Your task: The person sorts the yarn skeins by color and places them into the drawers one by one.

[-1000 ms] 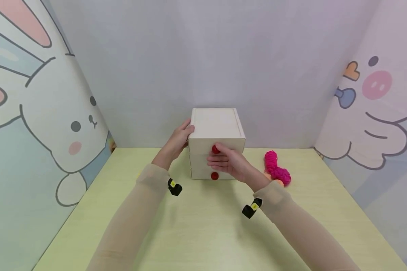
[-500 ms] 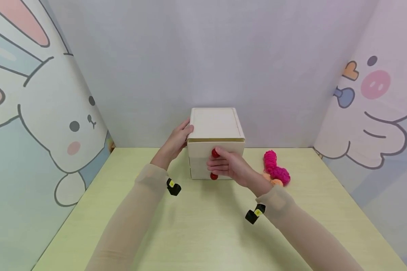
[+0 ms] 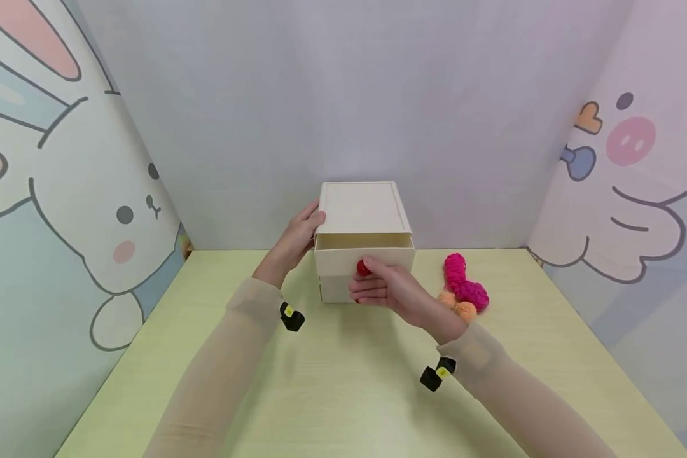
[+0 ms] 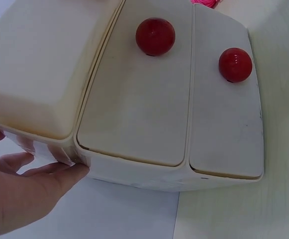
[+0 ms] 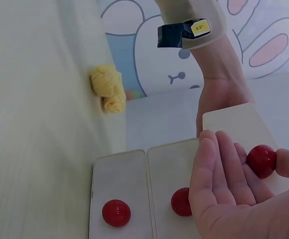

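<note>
A small white chest of drawers [image 3: 362,205] stands at the back of the table. Its top drawer [image 3: 333,261] is partly pulled out; in the left wrist view the two lower drawers, with red knobs [image 4: 155,37], sit flush. My right hand [image 3: 394,287] pinches the top drawer's round red knob [image 5: 261,161] between thumb and index finger, the other fingers extended in front of the lower drawers. With my left hand [image 3: 298,238] I touch the chest's left side, thumb near the top edge and fingertips [image 4: 77,172] against the side wall.
Right of the chest lie pink yarn [image 3: 457,271] and orange yarn balls [image 3: 465,310]. Yellow yarn [image 5: 108,85] lies on the left part of the table, seen in the right wrist view. A grey-white curtain [image 3: 235,127] hangs right behind the chest.
The top drawer has slid out toward me, from fully in to partly out, with my right hand pulling back on its knob. My left hand has stayed at the chest's side.
</note>
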The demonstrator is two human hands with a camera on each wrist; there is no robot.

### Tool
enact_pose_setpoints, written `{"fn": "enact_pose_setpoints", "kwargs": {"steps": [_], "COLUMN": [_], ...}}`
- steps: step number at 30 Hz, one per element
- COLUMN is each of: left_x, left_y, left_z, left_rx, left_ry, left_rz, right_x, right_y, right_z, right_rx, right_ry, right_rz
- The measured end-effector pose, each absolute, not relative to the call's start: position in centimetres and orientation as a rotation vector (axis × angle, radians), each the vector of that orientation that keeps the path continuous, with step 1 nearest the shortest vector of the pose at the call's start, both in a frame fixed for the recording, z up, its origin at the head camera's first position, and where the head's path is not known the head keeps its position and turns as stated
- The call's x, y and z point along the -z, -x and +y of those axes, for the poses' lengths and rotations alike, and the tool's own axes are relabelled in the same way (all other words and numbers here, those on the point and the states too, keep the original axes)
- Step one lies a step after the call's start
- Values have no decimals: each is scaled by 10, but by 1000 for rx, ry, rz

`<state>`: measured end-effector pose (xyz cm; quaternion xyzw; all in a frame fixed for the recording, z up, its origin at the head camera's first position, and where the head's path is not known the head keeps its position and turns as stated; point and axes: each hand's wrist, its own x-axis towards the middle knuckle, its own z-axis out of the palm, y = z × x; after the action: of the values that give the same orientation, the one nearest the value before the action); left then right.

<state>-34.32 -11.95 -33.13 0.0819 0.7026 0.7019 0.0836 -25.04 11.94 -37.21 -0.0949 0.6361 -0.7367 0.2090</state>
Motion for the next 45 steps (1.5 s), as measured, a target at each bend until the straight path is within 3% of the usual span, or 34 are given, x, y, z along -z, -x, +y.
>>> {"fn": "enact_pose_setpoints", "kwargs": {"steps": [45], "left_x": [333], "left_y": [347], "left_z": [-121], "left_rx": [-2050], "left_ry": [-282], "left_rz": [2140], "right_x": [382], "right_y": [200], "right_z": [128], "right_rx": [1971], "right_ry": [324], "right_rz": [1773]}}
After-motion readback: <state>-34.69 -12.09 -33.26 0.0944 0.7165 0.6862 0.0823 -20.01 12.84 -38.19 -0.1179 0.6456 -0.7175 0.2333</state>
